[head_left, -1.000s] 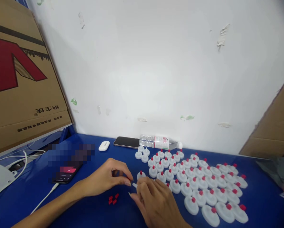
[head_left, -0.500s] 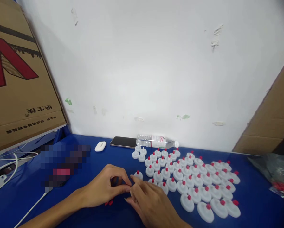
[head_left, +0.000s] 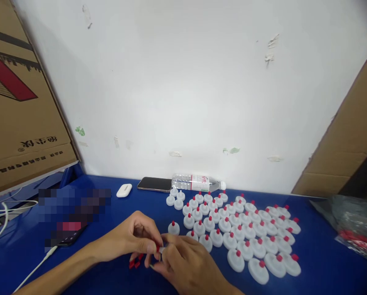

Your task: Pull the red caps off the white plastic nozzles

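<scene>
The left hand (head_left: 130, 241) has its grip clamped on a small red cap (head_left: 158, 248), pinched between thumb and forefinger. The right hand (head_left: 189, 258) meets it, its grip curled round a white piece (head_left: 161, 249); only the pale tip shows, right at the cap, and the rest is hidden by the fingers. Whether the cap is seated on that tip cannot be told.

Below the left hand, partly covered by its fingers, a few loose red caps (head_left: 134, 264) lie on the blue tabletop (head_left: 109, 280). Just beyond the hands stands a single capped piece (head_left: 173, 229), round and white with a red top. To the right, many more of these capped pieces (head_left: 224, 225) spread in a close, uneven group. Behind the hands, four uncapped white pieces (head_left: 178, 205) cluster together.

Farther back, a clear bottle (head_left: 197, 182) lies on its side along the wall (head_left: 186, 82), with a dark phone (head_left: 154, 184) and a small white case (head_left: 124, 190) to its left. At the far right sits a clear bag (head_left: 360, 237) with red contents. A large cardboard box (head_left: 20, 123) stands at the left.
</scene>
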`<state>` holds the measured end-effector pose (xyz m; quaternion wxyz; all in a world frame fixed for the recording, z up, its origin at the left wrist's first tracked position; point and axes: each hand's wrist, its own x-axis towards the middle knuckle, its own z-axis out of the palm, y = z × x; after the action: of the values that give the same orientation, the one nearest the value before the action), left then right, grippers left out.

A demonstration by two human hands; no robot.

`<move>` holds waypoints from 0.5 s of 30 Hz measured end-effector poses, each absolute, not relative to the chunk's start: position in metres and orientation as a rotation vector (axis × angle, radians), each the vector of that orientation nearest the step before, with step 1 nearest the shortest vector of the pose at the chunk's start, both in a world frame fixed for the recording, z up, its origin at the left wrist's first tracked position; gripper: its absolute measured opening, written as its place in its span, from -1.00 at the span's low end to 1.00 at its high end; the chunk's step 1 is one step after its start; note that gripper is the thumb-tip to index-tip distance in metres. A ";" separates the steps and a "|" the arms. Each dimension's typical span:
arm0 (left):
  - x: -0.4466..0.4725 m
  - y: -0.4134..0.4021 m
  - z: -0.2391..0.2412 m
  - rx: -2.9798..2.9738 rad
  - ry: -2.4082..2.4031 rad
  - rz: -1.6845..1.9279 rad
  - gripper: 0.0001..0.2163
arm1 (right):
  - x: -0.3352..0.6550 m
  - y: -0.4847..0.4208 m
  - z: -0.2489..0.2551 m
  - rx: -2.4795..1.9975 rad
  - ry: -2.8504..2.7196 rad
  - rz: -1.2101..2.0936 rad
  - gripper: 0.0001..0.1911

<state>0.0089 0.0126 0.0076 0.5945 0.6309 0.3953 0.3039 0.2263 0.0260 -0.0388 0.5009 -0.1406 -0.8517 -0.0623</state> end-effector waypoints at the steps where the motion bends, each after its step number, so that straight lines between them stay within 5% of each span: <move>1: 0.009 0.012 0.008 1.441 0.902 0.698 -0.54 | 0.226 0.026 -0.036 -0.297 -2.024 -0.165 -0.65; 10: 0.019 0.002 0.021 1.411 0.853 0.786 -0.24 | 0.225 0.021 -0.026 -0.132 -1.877 -0.317 -0.85; 15: 0.018 -0.003 0.018 1.345 0.757 0.636 -0.20 | 0.230 0.019 -0.021 -0.122 -1.954 -0.363 -0.77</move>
<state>0.0184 -0.0027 0.0183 0.6715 0.5971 0.3361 0.2822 0.2295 0.0193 -0.0213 0.5442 -0.0514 -0.8233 -0.1530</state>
